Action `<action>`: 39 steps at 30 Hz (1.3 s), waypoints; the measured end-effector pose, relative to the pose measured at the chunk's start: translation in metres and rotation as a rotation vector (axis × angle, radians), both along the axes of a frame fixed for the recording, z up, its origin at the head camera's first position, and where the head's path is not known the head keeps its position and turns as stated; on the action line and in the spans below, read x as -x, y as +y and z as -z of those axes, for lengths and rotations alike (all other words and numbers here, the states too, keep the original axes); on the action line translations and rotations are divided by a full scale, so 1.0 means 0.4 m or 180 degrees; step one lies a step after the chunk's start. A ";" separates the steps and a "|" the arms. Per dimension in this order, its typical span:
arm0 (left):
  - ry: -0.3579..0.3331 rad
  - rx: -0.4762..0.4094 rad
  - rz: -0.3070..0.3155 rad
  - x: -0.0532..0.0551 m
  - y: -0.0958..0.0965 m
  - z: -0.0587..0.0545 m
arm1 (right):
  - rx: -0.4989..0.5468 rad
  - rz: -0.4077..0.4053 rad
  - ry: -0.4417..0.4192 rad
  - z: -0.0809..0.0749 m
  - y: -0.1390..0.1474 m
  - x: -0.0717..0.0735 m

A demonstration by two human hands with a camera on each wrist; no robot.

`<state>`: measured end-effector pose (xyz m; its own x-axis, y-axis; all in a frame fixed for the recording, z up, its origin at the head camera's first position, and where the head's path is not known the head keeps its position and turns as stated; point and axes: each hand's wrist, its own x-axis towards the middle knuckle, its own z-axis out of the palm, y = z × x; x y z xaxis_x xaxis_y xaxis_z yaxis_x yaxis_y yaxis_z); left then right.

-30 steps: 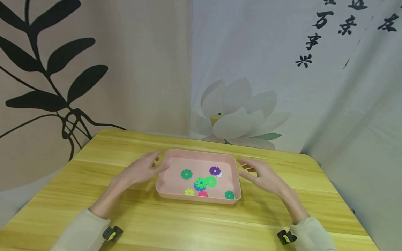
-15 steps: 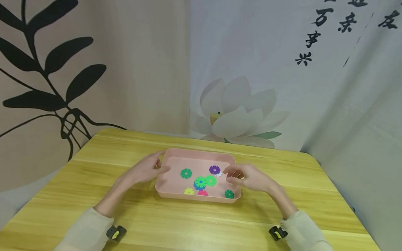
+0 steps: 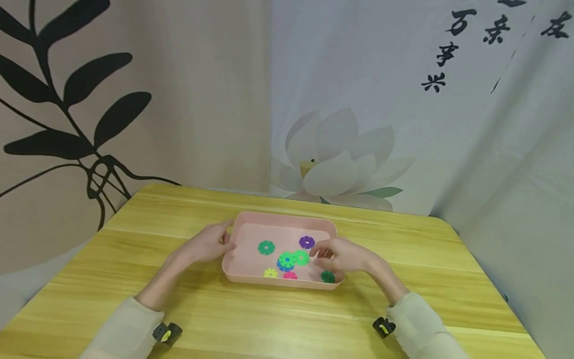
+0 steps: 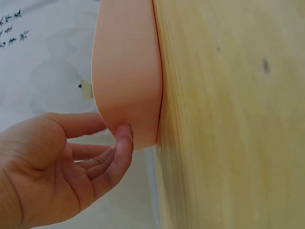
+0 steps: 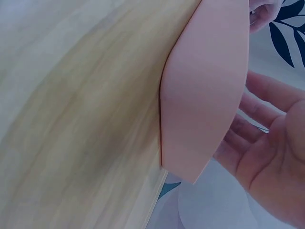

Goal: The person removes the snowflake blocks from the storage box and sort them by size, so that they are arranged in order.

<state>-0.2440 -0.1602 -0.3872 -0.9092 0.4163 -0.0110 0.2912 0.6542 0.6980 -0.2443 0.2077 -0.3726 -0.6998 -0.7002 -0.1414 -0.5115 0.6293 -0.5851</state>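
Head view: a pink tray [image 3: 255, 231] lies flat on the wooden table [image 3: 251, 324], a little beyond its middle, with one hand at each end.
Left hand [image 3: 205, 244]: holds the tray's left wall in a narrow grip, thumb and fingers close about the rim.
Left wrist view: a fingertip [image 4: 125, 133] rests against the outside of the tray's rounded end, while another digit passes behind the rim.
Right hand [image 3: 344, 255]: over the right part of the tray, fingers bent, with a fair gap between thumb and index finger; no disc shows in that gap, and I cannot tell whether a fingertip touches one.
Right wrist view: the palm faces the camera beyond the tray's wall, which hides the fingertips.
Single discs: a green disc [image 3: 266, 248] on the left of the tray floor; a purple disc [image 3: 307, 242] on the far right, just beyond the right fingertips.
Middle cluster: a light green disc [image 3: 302, 258] touches or overlaps a blue-centred green disc [image 3: 287, 260], which partly covers a blue disc [image 3: 281, 268].
Near wall: a yellow disc [image 3: 270, 272], then a pink disc [image 3: 290, 275] to its right; a dark green disc [image 3: 328, 276] sits in the near right corner.
Backdrop: pale cloth [image 3: 215, 109] with a dark plant print [image 3: 54, 143] on the left and a lotus print [image 3: 336, 169] nearer the middle.
Cuffs: pale sleeves [image 3: 123, 326], each with a black device [image 3: 167, 334] beside it.
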 end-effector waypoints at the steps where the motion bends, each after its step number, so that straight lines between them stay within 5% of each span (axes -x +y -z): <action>1: -0.0021 0.0000 0.0012 -0.001 0.001 0.000 | -0.0028 -0.0009 -0.0010 -0.001 -0.004 0.001; 11: -0.0246 -0.0114 0.0047 -0.007 0.002 0.000 | -0.0377 0.0196 -0.0429 0.001 -0.041 0.003; 16: -0.0254 -0.0092 0.0059 -0.008 0.004 0.002 | -0.0542 0.0158 -0.0360 0.020 -0.054 0.007; 23: -0.0259 -0.0079 0.0082 -0.013 0.008 0.000 | 0.0261 0.0013 -0.0522 0.037 -0.041 0.022; 26: -0.0273 -0.0077 0.0076 -0.014 0.008 -0.001 | 0.0357 -0.0024 -0.0408 0.036 -0.038 0.025; 32: -0.0292 -0.0085 0.0070 -0.016 0.007 -0.003 | -0.0017 -0.0124 -0.0218 0.033 -0.036 0.023; 39: -0.0277 -0.0073 0.0048 -0.017 0.007 -0.005 | -0.0218 0.0097 -0.0113 0.041 -0.042 0.022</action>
<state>-0.2374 -0.1575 -0.3854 -0.8988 0.4310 -0.0800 0.2385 0.6338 0.7358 -0.2532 0.1909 -0.3890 -0.7144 -0.6665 -0.2132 -0.4712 0.6834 -0.5576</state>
